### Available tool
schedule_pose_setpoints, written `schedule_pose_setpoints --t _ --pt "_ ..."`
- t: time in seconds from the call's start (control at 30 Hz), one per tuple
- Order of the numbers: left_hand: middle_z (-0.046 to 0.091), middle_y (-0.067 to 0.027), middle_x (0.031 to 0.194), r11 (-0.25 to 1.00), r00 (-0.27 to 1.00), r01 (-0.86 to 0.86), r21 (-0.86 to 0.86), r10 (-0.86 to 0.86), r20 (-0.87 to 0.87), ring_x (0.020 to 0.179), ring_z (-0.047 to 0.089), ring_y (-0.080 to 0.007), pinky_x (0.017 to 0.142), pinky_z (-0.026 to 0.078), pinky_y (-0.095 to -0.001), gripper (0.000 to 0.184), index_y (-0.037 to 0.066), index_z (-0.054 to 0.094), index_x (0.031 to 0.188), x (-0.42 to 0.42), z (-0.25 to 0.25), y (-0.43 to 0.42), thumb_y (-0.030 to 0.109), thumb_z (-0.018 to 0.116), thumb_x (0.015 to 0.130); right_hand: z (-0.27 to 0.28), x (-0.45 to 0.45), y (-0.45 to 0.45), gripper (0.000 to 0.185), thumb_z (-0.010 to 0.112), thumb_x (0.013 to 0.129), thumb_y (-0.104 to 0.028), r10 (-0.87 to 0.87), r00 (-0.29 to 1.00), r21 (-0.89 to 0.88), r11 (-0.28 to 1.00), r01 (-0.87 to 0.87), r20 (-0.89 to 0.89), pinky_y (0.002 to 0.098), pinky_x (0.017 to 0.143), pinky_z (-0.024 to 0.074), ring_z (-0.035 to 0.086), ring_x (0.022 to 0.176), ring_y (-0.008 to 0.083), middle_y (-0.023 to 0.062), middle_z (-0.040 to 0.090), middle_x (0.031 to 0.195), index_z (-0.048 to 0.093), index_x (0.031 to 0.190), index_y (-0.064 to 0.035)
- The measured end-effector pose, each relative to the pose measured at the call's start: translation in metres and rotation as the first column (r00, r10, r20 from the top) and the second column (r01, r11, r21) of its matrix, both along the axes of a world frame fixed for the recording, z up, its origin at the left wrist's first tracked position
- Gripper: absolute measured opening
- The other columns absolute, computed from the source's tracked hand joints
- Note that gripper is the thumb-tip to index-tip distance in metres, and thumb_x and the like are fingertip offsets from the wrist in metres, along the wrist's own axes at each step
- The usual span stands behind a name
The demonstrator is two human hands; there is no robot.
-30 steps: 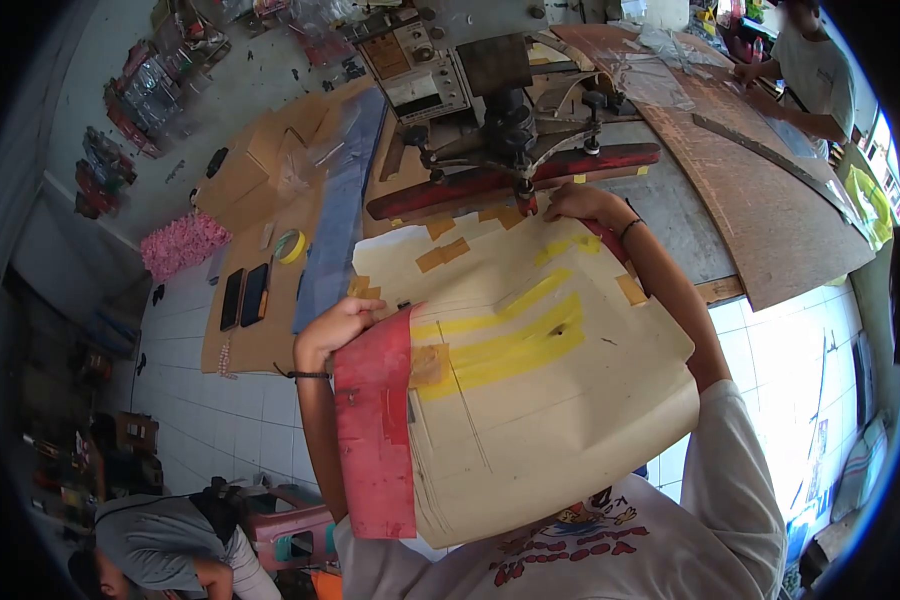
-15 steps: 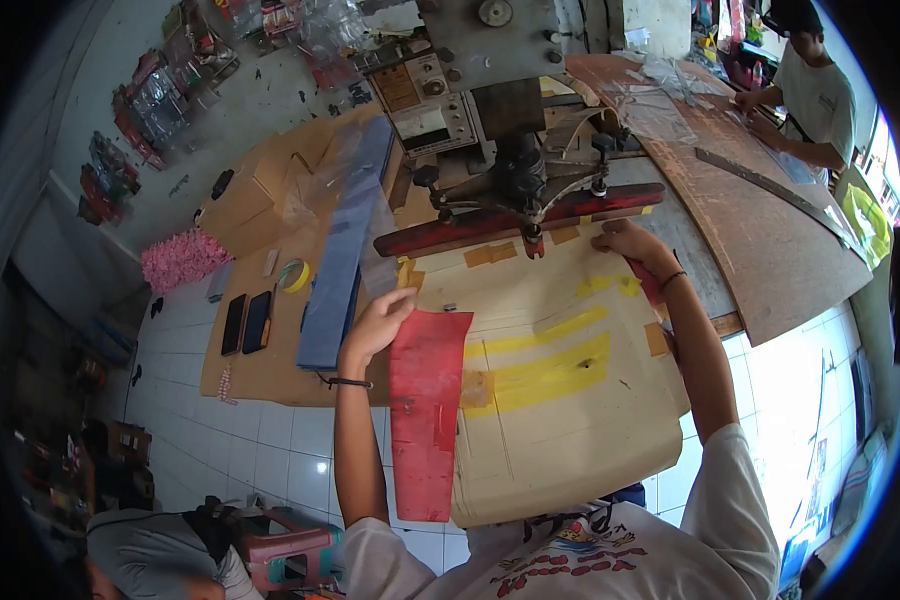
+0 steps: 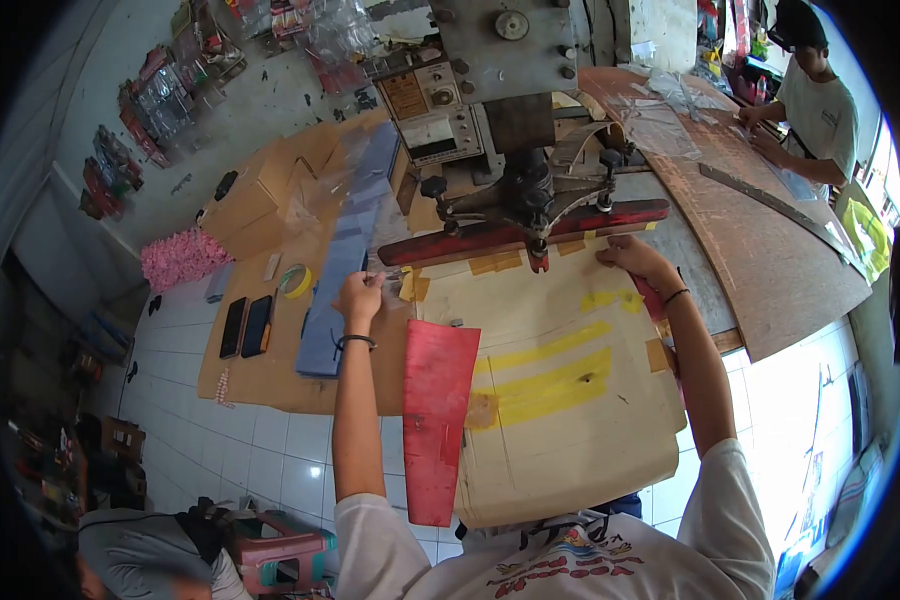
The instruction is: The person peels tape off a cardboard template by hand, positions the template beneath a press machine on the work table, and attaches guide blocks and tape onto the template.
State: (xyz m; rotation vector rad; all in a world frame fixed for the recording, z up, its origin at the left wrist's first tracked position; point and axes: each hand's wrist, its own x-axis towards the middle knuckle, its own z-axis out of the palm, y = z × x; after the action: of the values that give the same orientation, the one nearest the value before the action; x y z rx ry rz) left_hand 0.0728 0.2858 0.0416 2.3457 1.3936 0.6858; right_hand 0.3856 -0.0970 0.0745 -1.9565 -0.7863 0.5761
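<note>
A large tan sheet [image 3: 550, 450] with yellow tape strips lies below the black and red press bar [image 3: 590, 222], its near end curving down by my shirt. Along its left side hangs a red strip [image 3: 438, 420]. My right hand [image 3: 635, 260] is closed at the sheet's upper right corner, just under the bar. My left hand [image 3: 360, 295] is off the sheet, beside the blue strips [image 3: 342, 270] and some clear plastic film [image 3: 388, 240]; its fingers are pressed together, and what they hold is too small to make out.
Two phones [image 3: 245, 325] and a yellow tape roll [image 3: 295, 281] lie on cardboard at the left. A machine with a dial [image 3: 511, 25] stands behind the bar. On the right are a brown board [image 3: 710, 200] and a co-worker [image 3: 815, 105]; another person [image 3: 150, 550] is at lower left.
My left hand has let go of the sheet's left edge and moved up and left toward the blue strips. The sheet has swung straighter under the bar; my right hand stays at its corner.
</note>
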Motion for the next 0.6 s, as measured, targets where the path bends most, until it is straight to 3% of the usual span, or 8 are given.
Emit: schedule_pose_setpoints --t 0.1,0.17,0.27,0.37,0.47,0.53,0.57,0.6 --pt "0.073 -0.013 0.084 0.972 0.977 0.184 -0.145 -0.164 0.14 0.079 0.068 -0.027 0.072 0.047 -0.0418 0.035 0.0 0.073 0.089 -0.011 0.004 0.035 0.035 0.076 0.084 0.01 -0.003 0.0 0.036 0.068 0.088 -0.021 0.035 0.999 -0.105 0.994 -0.033 0.016 0.028 0.077 0.0484 0.062 0.083 0.0136 0.0047 0.069 0.09 0.067 0.116 0.0021" --pt "0.071 -0.0132 0.078 0.926 0.915 0.327 -0.189 -0.26 0.308 0.066 0.067 -0.0238 0.061 0.049 -0.0365 0.023 -0.002 0.072 0.087 -0.016 -0.007 0.064 0.021 0.073 0.087 0.0 0.001 0.002 0.034 0.068 0.089 -0.022 0.039 0.999 -0.047 0.998 -0.039 0.005 0.0281 0.076 0.0483 0.062 0.082 0.0132 0.0039 0.068 0.089 0.067 0.112 0.0026" --pt "0.07 -0.0139 0.076 0.983 0.949 0.177 0.054 -0.185 0.254 0.065 0.067 -0.0243 0.063 0.05 -0.0357 0.025 -0.006 0.07 0.085 -0.034 -0.008 0.087 0.019 0.073 0.087 0.003 -0.002 -0.001 0.032 0.068 0.089 -0.022 0.021 1.0 -0.034 0.999 -0.022 -0.016 0.0281 0.075 0.0483 0.062 0.081 0.0128 0.0036 0.068 0.089 0.067 0.109 0.0031" --pt "0.071 -0.0176 0.086 0.98 0.943 0.136 -0.145 -0.084 0.322 0.074 0.068 -0.0308 0.066 0.052 -0.0373 0.031 -0.008 0.068 0.094 -0.058 0.011 0.09 0.022 0.074 0.087 0.014 -0.005 -0.005 0.032 0.068 0.089 -0.022 0.005 1.0 -0.071 0.997 -0.006 -0.015 0.028 0.074 0.0487 0.062 0.082 0.0127 0.0038 0.069 0.089 0.067 0.108 0.0036" --pt "0.069 -0.0199 0.098 0.901 0.967 -0.246 0.359 0.251 0.034 0.087 0.067 -0.0347 0.074 0.053 -0.0421 0.038 -0.006 0.063 0.108 -0.066 0.032 0.047 0.024 0.074 0.087 0.008 -0.001 -0.002 0.028 0.067 0.09 -0.023 0.005 0.998 -0.051 0.999 -0.008 -0.062 0.0271 0.073 0.0482 0.06 0.079 0.0104 0.0019 0.066 0.086 0.067 0.103 0.0017" --pt "0.066 -0.0219 0.105 0.752 0.974 -0.157 0.641 0.226 -0.028 0.098 0.065 -0.0372 0.084 0.051 -0.0475 0.053 -0.003 0.056 0.12 -0.062 0.029 0.01 0.034 0.073 0.087 0.005 0.0 -0.003 0.027 0.066 0.091 -0.025 0.006 0.998 -0.033 0.999 -0.009 -0.068 0.0266 0.073 0.0479 0.059 0.078 0.0094 0.0008 0.065 0.084 0.067 0.1 0.0003" --pt "0.066 -0.0243 0.106 0.927 0.999 -0.032 0.375 0.04 -0.014 0.102 0.064 -0.0387 0.088 0.049 -0.0476 0.06 -0.004 0.055 0.123 -0.056 0.032 -0.014 0.04 0.073 0.086 0.007 -0.001 -0.002 0.027 0.066 0.091 -0.025 0.007 0.999 -0.026 1.0 -0.008 -0.047 0.0266 0.073 0.048 0.06 0.078 0.0095 0.0007 0.065 0.084 0.067 0.1 0.0" --pt "0.065 -0.0266 0.108 0.988 0.989 0.133 0.079 -0.137 0.054 0.105 0.063 -0.0402 0.092 0.048 -0.0477 0.067 -0.004 0.053 0.126 -0.049 0.035 -0.04 0.045 0.073 0.085 0.008 -0.003 -0.003 0.026 0.066 0.091 -0.025 0.005 1.0 -0.02 1.0 -0.005 -0.03 0.0266 0.073 0.0481 0.06 0.078 0.0097 0.0005 0.065 0.084 0.067 0.099 -0.0003"
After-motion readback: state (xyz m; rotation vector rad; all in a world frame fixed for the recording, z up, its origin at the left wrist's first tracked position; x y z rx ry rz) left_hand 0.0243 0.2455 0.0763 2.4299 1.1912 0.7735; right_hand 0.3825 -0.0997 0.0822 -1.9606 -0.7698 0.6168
